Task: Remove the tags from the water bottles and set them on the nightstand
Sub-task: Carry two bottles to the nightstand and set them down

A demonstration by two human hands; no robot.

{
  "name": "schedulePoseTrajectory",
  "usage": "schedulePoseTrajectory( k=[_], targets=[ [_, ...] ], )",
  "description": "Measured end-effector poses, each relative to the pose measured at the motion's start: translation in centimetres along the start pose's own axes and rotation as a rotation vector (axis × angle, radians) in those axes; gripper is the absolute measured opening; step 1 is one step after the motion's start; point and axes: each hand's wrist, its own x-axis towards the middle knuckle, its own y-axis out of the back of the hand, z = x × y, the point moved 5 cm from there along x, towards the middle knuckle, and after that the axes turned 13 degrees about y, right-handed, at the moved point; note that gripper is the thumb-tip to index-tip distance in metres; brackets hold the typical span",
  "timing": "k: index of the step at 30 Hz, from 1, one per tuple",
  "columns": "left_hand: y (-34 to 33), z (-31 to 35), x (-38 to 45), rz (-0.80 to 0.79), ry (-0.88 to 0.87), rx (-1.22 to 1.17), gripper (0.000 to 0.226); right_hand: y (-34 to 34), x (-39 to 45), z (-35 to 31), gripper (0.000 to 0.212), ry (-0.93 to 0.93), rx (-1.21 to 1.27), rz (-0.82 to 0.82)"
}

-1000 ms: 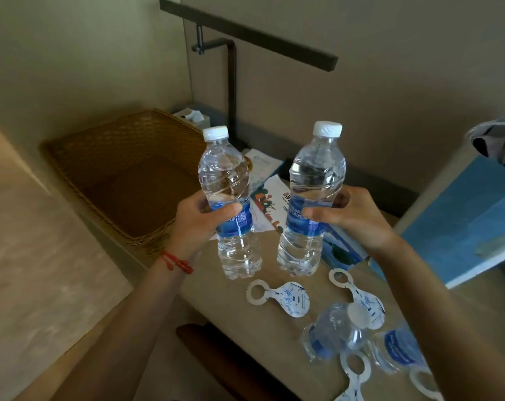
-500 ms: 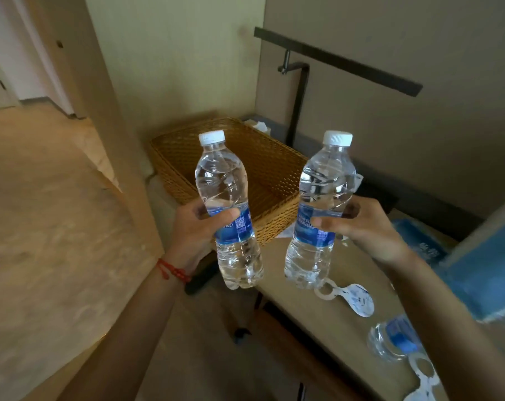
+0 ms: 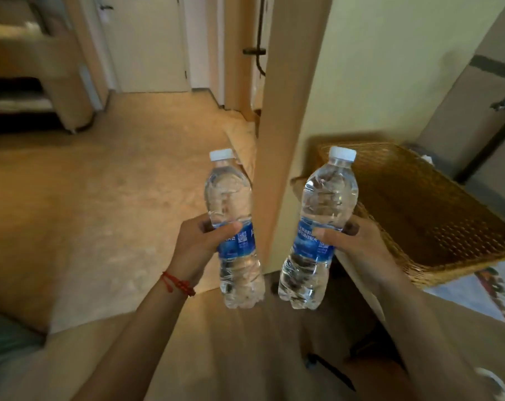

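Observation:
I hold two clear water bottles upright in the air, each with a white cap and a blue label, neither with a tag on its neck. My left hand, with a red string on the wrist, grips the left bottle around its label. My right hand grips the right bottle the same way. The bottles are side by side, a short gap between them, over the floor. No nightstand is in view.
A wicker basket sits at the right, behind my right hand. A wall corner stands just behind the bottles. Beyond lies open beige floor, with a door at the far end and a shelf unit at far left.
The view has swung left, away from the desk with the loose tags and other bottles, toward the hallway. Both hands have kept their grip and the bottles stay upright.

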Motion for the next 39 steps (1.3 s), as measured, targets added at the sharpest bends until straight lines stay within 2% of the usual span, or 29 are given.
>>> schedulePoseTrajectory(
  k=[2,5,7,8,10,13,15,18,21,26,31,34,36,39],
  targets=[
    [3.5,0.1,-0.6,0.095,0.0,-0.021,0.022,-3.4,1.8,0.5,0.02,-0.004,0.02,-0.091],
    [8.4,0.0,-1.9,0.262,0.0,-0.038,0.011,-8.3,4.1,1.4,0.014,-0.002,0.06,-0.216],
    [11.7,-0.3,-3.4,0.404,0.011,-0.055,0.013,-11.9,5.2,2.0,0.017,-0.019,0.117,-0.321],
    [12.9,-0.3,-4.2,0.452,0.011,-0.053,0.015,-13.5,5.6,2.3,0.022,-0.026,0.129,-0.37],
    [14.5,-0.4,-5.6,0.532,0.012,-0.049,0.017,-15.9,6.2,3.1,0.015,-0.027,0.158,-0.43],
    [16.4,-0.1,-8.5,0.706,-0.004,-0.095,0.006,-20.2,7.1,4.5,0.022,-0.056,0.196,-0.542],
    [17.4,-0.3,-10.3,0.805,0.003,-0.112,0.033,-22.7,7.4,4.9,0.017,-0.084,0.213,-0.636],
    [17.9,-0.7,-13.0,0.953,0.013,-0.149,0.027,-26.0,7.5,5.0,0.008,-0.103,0.264,-0.77],
    [17.8,-1.5,-15.6,1.108,0.024,-0.195,0.021,-29.0,6.9,4.8,0.018,-0.089,0.293,-0.891],
    [17.1,-3.5,-20.9,1.341,0.03,-0.261,0.024,-33.5,3.7,4.3,0.018,-0.091,0.349,-1.102],
    [15.6,-5.2,-27.0,1.531,0.013,-0.32,0.027,-37.0,-1.9,3.1,0.01,-0.083,0.392,-1.323],
    [14.6,-6.3,-30.9,1.631,-0.011,-0.362,0.01,-38.4,-5.9,1.7,0.008,-0.068,0.427,-1.453],
    [13.8,-7.1,-33.6,1.695,-0.024,-0.387,0.013,-39.2,-8.6,0.6,0.015,-0.041,0.462,-1.536],
    [12.9,-8.1,-37.6,1.779,-0.046,-0.411,0.006,-39.9,-13.0,-1.3,0.01,-0.017,0.501,-1.644]
  ],
)
